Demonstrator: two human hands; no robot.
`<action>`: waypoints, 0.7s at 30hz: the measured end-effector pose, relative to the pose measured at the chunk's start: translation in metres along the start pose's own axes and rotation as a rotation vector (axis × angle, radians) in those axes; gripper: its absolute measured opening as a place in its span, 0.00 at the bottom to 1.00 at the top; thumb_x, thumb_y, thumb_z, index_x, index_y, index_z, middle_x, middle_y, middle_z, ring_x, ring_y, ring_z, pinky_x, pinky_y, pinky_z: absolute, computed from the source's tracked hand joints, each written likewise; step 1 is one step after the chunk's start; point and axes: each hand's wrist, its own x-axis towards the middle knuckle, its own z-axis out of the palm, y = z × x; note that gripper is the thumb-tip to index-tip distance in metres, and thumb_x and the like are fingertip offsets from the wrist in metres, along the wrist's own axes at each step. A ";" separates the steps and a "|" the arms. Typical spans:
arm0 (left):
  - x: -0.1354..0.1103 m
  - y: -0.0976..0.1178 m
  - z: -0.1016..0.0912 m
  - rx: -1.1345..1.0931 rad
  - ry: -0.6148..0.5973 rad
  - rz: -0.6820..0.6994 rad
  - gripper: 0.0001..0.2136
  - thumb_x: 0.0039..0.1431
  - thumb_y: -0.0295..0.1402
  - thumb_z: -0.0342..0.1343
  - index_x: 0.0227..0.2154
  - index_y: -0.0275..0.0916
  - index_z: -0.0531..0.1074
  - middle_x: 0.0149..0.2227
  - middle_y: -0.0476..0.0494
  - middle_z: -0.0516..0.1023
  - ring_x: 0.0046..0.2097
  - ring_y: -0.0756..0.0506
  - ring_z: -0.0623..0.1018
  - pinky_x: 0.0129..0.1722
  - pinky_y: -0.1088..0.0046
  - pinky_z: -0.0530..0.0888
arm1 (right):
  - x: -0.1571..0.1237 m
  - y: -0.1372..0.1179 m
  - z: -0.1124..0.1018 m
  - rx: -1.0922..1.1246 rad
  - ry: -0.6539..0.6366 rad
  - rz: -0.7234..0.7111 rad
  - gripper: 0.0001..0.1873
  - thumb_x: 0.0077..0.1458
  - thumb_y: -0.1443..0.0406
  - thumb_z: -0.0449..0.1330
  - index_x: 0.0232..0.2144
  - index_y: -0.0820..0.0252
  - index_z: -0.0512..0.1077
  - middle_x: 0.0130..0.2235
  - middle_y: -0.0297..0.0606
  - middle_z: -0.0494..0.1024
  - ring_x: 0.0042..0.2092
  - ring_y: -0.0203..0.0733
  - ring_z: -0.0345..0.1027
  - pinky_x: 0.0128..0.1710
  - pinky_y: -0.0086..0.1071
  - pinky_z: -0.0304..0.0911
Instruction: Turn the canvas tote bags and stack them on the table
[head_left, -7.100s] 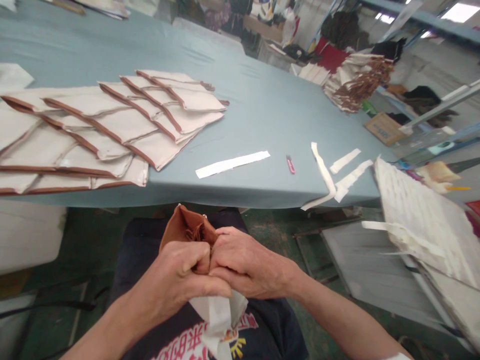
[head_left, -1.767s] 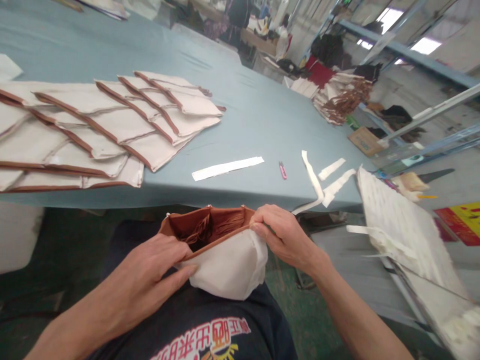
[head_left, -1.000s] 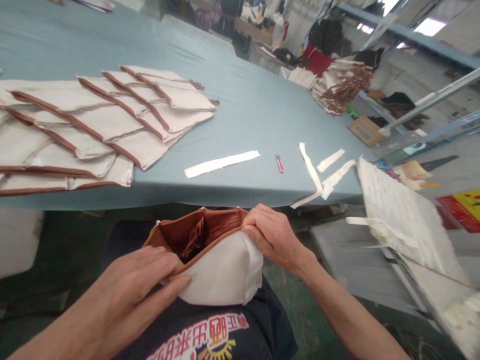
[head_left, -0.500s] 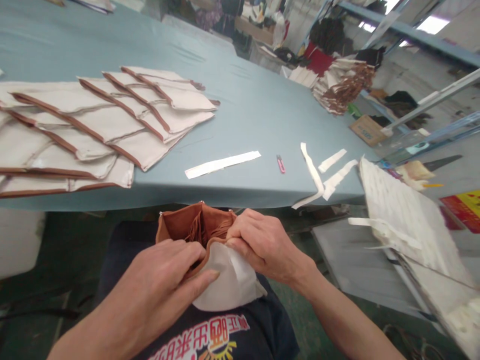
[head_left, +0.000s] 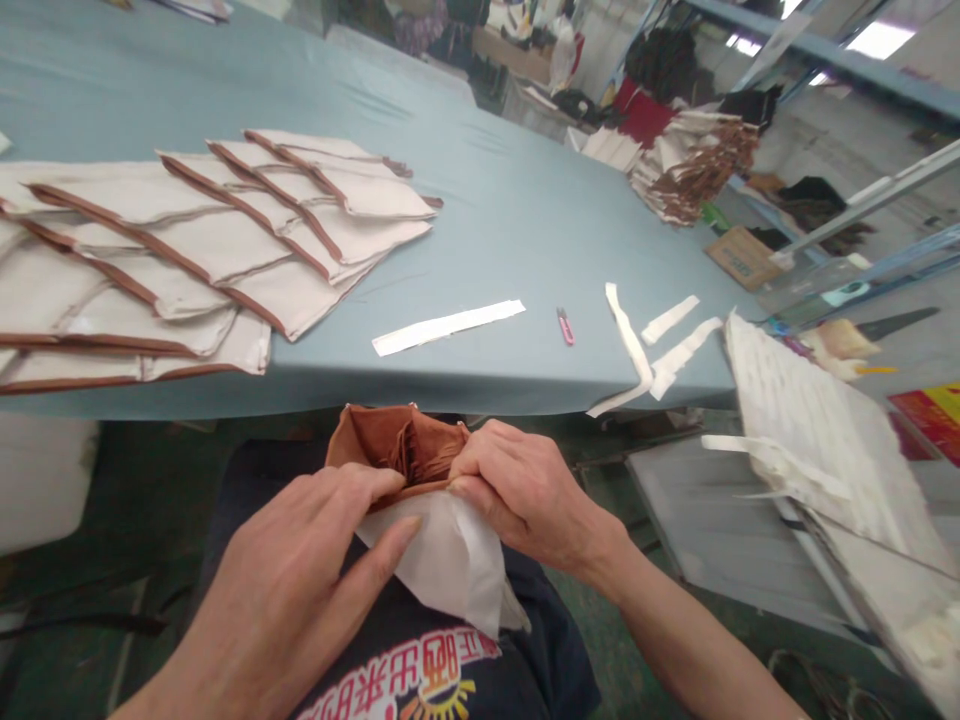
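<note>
A brown suede-like bag (head_left: 366, 440) with strands of fringe (head_left: 420, 455) inside its mouth rests over my lap. White lining cloth (head_left: 454, 565) hangs out over its near rim. My left hand (head_left: 300, 550) is closed over the left part of that rim, fingers at the brown edge and thumb on the white cloth. On the right, my right hand (head_left: 521, 490) pinches the same rim between thumb and bent fingers. My fingers hide parts of the edge.
Overlapping cream pieces with brown edging (head_left: 217, 240) cover the table's left side. A white strip (head_left: 450, 327), small pink thread snips (head_left: 565, 326) and several pale strips (head_left: 630, 340) lie near the front edge. A cloth-covered board (head_left: 817, 430) stands at the right.
The near rim has gone from a raised curve to a straighter line between my hands. The white lining has spread out and hangs lower. My left thumb has shifted left.
</note>
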 end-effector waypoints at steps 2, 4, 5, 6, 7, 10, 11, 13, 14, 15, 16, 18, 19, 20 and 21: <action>0.003 0.004 0.001 0.011 -0.017 0.038 0.17 0.84 0.49 0.46 0.51 0.45 0.75 0.42 0.47 0.89 0.41 0.41 0.89 0.41 0.64 0.80 | 0.000 -0.001 0.002 0.018 0.007 -0.016 0.21 0.84 0.62 0.48 0.35 0.56 0.71 0.32 0.37 0.80 0.34 0.43 0.69 0.38 0.36 0.65; 0.004 0.005 0.002 0.030 -0.030 0.069 0.17 0.85 0.47 0.44 0.51 0.44 0.74 0.42 0.46 0.88 0.41 0.41 0.89 0.40 0.64 0.80 | 0.000 -0.002 0.004 0.027 0.019 -0.026 0.21 0.84 0.62 0.48 0.35 0.56 0.70 0.32 0.37 0.80 0.34 0.42 0.69 0.38 0.36 0.65; 0.004 0.005 0.003 0.036 -0.033 0.079 0.17 0.85 0.46 0.44 0.51 0.44 0.74 0.42 0.46 0.88 0.41 0.40 0.89 0.40 0.64 0.80 | 0.000 -0.002 0.005 0.031 0.023 -0.025 0.21 0.84 0.62 0.48 0.35 0.56 0.70 0.32 0.37 0.80 0.34 0.42 0.69 0.38 0.35 0.65; 0.004 0.005 0.004 0.041 -0.031 0.080 0.17 0.85 0.46 0.44 0.51 0.43 0.74 0.42 0.46 0.88 0.41 0.40 0.89 0.41 0.63 0.81 | 0.000 -0.002 0.005 0.034 0.031 -0.023 0.21 0.84 0.62 0.48 0.35 0.56 0.70 0.32 0.37 0.80 0.34 0.42 0.69 0.38 0.35 0.65; 0.004 0.005 0.004 0.042 -0.032 0.079 0.16 0.85 0.46 0.44 0.51 0.43 0.73 0.42 0.45 0.88 0.41 0.40 0.89 0.41 0.63 0.81 | 0.000 -0.002 0.005 0.034 0.036 -0.022 0.21 0.84 0.62 0.48 0.35 0.56 0.69 0.32 0.36 0.80 0.34 0.41 0.69 0.38 0.35 0.64; 0.001 0.002 0.006 0.024 -0.048 0.074 0.16 0.85 0.47 0.44 0.51 0.44 0.73 0.42 0.47 0.87 0.41 0.41 0.89 0.41 0.65 0.80 | 0.000 -0.003 0.005 0.028 0.037 -0.017 0.22 0.85 0.62 0.47 0.34 0.56 0.69 0.31 0.36 0.80 0.33 0.41 0.68 0.37 0.35 0.64; 0.000 0.001 0.006 0.014 -0.057 0.067 0.16 0.85 0.47 0.45 0.51 0.44 0.73 0.42 0.47 0.87 0.41 0.41 0.88 0.42 0.65 0.80 | 0.000 -0.003 0.005 0.025 0.035 -0.014 0.22 0.85 0.61 0.47 0.34 0.56 0.69 0.31 0.36 0.80 0.33 0.41 0.68 0.37 0.35 0.63; -0.002 0.000 0.008 -0.025 -0.074 0.041 0.16 0.85 0.48 0.46 0.51 0.45 0.74 0.43 0.48 0.87 0.42 0.41 0.88 0.43 0.65 0.79 | 0.000 -0.003 0.007 0.025 0.025 -0.005 0.23 0.85 0.61 0.47 0.34 0.56 0.69 0.31 0.36 0.80 0.33 0.41 0.67 0.37 0.35 0.63; -0.003 0.000 0.008 -0.053 -0.082 0.020 0.15 0.84 0.48 0.47 0.51 0.46 0.74 0.43 0.48 0.88 0.43 0.41 0.88 0.44 0.66 0.79 | 0.000 -0.004 0.007 0.025 0.020 -0.002 0.23 0.85 0.61 0.47 0.34 0.56 0.69 0.32 0.36 0.80 0.33 0.41 0.67 0.38 0.35 0.63; -0.005 0.000 0.009 -0.085 -0.092 0.001 0.15 0.84 0.49 0.48 0.51 0.47 0.75 0.44 0.49 0.88 0.44 0.41 0.87 0.44 0.66 0.78 | 0.000 -0.004 0.008 0.026 0.015 0.001 0.23 0.85 0.61 0.47 0.34 0.56 0.69 0.32 0.36 0.80 0.33 0.41 0.67 0.38 0.35 0.63; -0.005 0.001 0.009 -0.122 -0.103 -0.019 0.15 0.84 0.48 0.49 0.51 0.47 0.76 0.44 0.49 0.88 0.45 0.41 0.87 0.45 0.66 0.78 | 0.000 -0.004 0.008 0.026 0.010 0.002 0.23 0.85 0.60 0.47 0.34 0.56 0.69 0.32 0.36 0.80 0.33 0.41 0.67 0.38 0.35 0.63; -0.005 0.003 0.009 -0.200 -0.130 -0.051 0.14 0.84 0.48 0.49 0.50 0.48 0.77 0.44 0.50 0.88 0.45 0.42 0.87 0.46 0.67 0.77 | 0.000 -0.004 0.009 0.028 0.003 0.003 0.23 0.85 0.60 0.47 0.34 0.56 0.69 0.32 0.36 0.80 0.34 0.41 0.67 0.38 0.35 0.63; -0.004 0.004 0.009 -0.236 -0.146 -0.062 0.14 0.84 0.47 0.50 0.50 0.49 0.77 0.44 0.51 0.88 0.44 0.42 0.87 0.45 0.68 0.77 | 0.000 -0.004 0.009 0.029 -0.001 0.001 0.23 0.85 0.60 0.47 0.34 0.56 0.70 0.32 0.36 0.80 0.34 0.41 0.67 0.38 0.35 0.63; -0.002 0.005 0.008 -0.269 -0.159 -0.072 0.13 0.84 0.46 0.49 0.49 0.49 0.78 0.43 0.52 0.88 0.43 0.43 0.86 0.44 0.69 0.76 | 0.000 -0.004 0.009 0.031 -0.004 0.000 0.23 0.85 0.60 0.47 0.35 0.56 0.70 0.32 0.36 0.80 0.34 0.41 0.67 0.38 0.35 0.63; -0.001 0.006 0.008 -0.297 -0.169 -0.082 0.13 0.84 0.45 0.49 0.48 0.49 0.78 0.41 0.53 0.87 0.42 0.43 0.86 0.44 0.69 0.76 | 0.001 -0.004 0.009 0.032 -0.008 -0.002 0.23 0.85 0.60 0.47 0.35 0.56 0.70 0.32 0.37 0.80 0.34 0.41 0.67 0.38 0.35 0.63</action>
